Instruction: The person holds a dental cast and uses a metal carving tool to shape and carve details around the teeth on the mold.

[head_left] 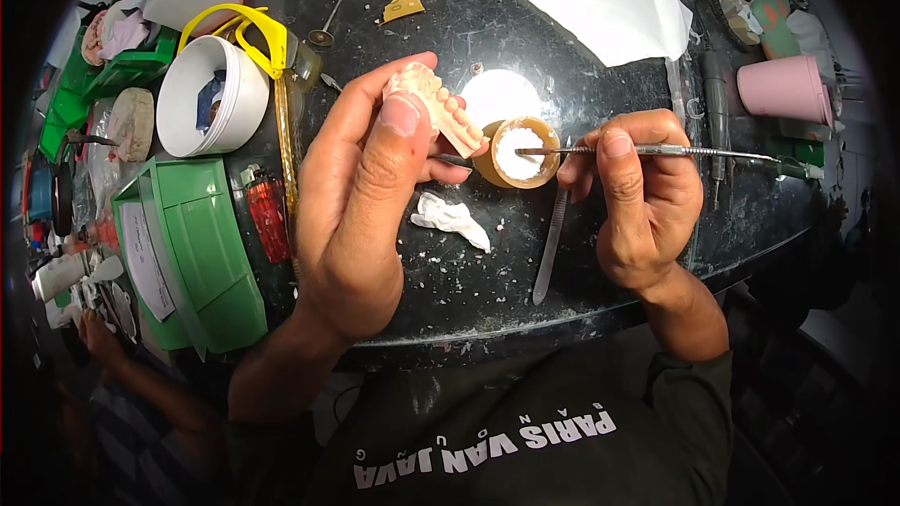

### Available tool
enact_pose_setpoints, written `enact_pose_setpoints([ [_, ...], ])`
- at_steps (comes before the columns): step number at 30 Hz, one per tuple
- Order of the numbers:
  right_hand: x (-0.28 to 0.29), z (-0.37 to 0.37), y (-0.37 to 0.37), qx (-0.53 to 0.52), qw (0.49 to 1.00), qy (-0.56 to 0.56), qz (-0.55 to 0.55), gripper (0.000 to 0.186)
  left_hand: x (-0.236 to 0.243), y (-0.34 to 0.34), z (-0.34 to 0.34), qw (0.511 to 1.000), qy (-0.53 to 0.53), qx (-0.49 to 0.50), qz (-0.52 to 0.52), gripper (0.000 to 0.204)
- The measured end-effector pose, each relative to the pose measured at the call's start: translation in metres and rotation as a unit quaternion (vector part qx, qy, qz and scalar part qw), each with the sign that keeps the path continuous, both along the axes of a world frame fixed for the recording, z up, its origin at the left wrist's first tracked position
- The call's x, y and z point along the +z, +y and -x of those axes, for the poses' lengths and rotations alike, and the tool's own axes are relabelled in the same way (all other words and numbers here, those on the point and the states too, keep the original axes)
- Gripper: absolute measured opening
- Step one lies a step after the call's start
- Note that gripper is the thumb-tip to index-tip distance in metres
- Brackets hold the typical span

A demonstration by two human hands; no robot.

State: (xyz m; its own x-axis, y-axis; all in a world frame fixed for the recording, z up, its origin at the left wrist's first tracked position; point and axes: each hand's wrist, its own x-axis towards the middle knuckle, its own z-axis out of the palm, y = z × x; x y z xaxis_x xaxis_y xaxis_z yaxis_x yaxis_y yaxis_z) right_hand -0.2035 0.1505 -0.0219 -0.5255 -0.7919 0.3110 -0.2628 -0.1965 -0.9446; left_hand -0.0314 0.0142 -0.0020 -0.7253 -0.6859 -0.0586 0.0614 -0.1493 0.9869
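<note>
The pale dental model [448,116] is near the middle, above the bench [441,295]. The left hand [361,187] holds it between thumb and fingers, with the row of teeth facing right. The right hand [647,197] pinches a thin metal tool [675,150]; its tip is at the white material [516,165] in the yellowish cup [485,167], but I cannot tell if it touches. To work well, it seems better to take little material, keep the tip away from the cup's rim, and hold the model without squeezing the teeth. A white lump [450,216] and a flat metal handle [549,262] are nearer; white paper [595,0] lies far.
</note>
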Motion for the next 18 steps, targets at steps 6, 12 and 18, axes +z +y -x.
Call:
enact_pose_setpoints([
  [6, 0.0007, -0.0003, -0.0006, 0.014, 1.000, -0.012, -0.002, 0.011, -0.0006, -0.0004, -0.0004, 1.000, -0.001, -0.005, 0.006, 0.063],
  [12, 0.0021, -0.0035, -0.0008, 0.002, 0.999, -0.043, -0.008, 0.011, 0.0023, 0.0013, -0.0001, 1.000, -0.002, -0.007, 0.007, 0.063],
  [18, 0.0017, -0.0041, -0.0007, 0.011, 0.997, -0.069, -0.016, 0.011, 0.0015, 0.0022, 0.0005, 1.000, 0.006, -0.001, -0.002, 0.062],
])
